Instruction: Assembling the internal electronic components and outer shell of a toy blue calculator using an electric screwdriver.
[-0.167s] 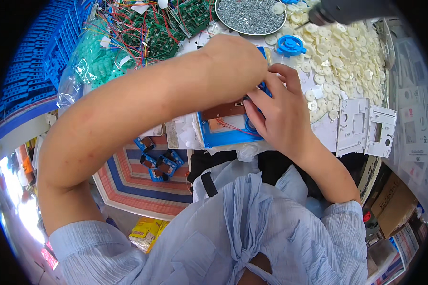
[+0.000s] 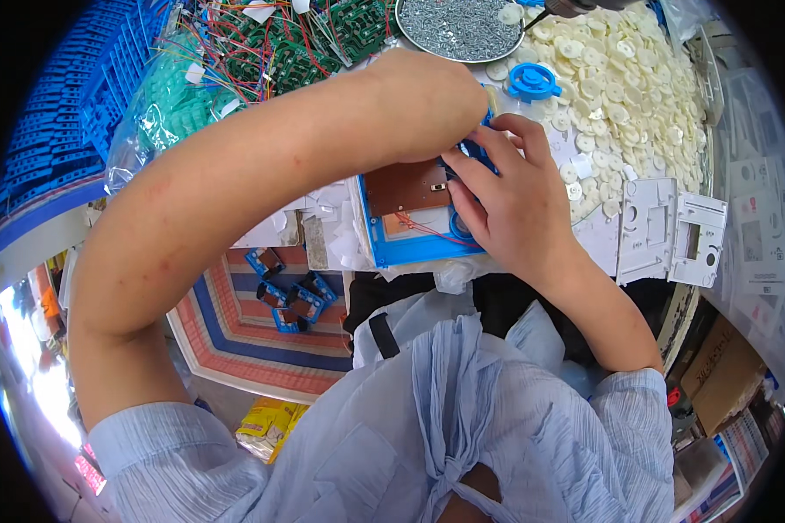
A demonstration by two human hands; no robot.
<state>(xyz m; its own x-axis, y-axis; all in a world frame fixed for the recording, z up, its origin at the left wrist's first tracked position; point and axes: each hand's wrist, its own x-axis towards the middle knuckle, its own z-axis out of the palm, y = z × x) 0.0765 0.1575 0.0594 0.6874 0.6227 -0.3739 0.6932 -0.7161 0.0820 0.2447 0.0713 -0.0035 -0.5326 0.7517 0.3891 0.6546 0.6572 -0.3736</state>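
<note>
A shallow blue plastic casing (image 2: 427,253) lies at the table's near edge. Inside it sit a brown circuit board (image 2: 401,187) with a small switch and thin red wires (image 2: 423,228). My right hand (image 2: 523,196) is bent over the casing's right side, thumb and fingers gripping about the board's corner. My left hand (image 2: 436,91) reaches across from the left to the casing's far side, beside the right fingertips. Its back faces up and hides its fingers, so whatever they hold is out of sight.
Behind my hands stand a round tray of screws (image 2: 458,30), a blue round part (image 2: 534,82) and a heap of cream discs (image 2: 628,87). Wired green boards (image 2: 279,52) lie far left. A dark tool (image 2: 576,7) hangs above. White panels (image 2: 672,231) lie right; small blue assemblies (image 2: 296,305) sit lower left.
My left hand and forearm have shifted slightly up and away, uncovering more of the brown board. The dark hanging tool has moved up toward the top edge. My right hand has barely moved.
</note>
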